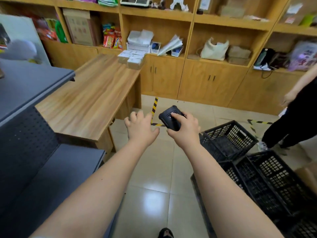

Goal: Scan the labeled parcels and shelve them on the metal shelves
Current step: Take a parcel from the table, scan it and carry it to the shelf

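1. Right hand (184, 125) gripped a black handheld scanner (170, 120), fingers curled round its body and the thumb laid on its upper face.
2. Left hand (140, 126) held nothing; its fingers were loosely spread and slightly bent, palm down, just left of the scanner and not touching it.
3. Both forearms were extended forward over the tiled floor (154, 194).
4. The wooden desk (89, 100) served as the reference landmark. Both hands were positioned off its near right corner, above the floor.
5. Labeled parcels (132, 60), small cardboard boxes bearing white labels, were stacked at the far right end of the desk top, against the wooden wall shelving (188, 18).
6. The dark grey metal shelves (30, 86) stood directly left of the desk, with one shelf board overlapping the desk's left edge and a lower board nearer the camera.
7. Black plastic crates (240, 145) were grouped on the floor well to the right of the desk, below the right forearm.
8. Yellow-and-black floor tape (154, 105) ran along the tiles just beyond the desk's right side.
9. A second person (295, 117) in dark clothing stood far right of the desk, partly out of frame.
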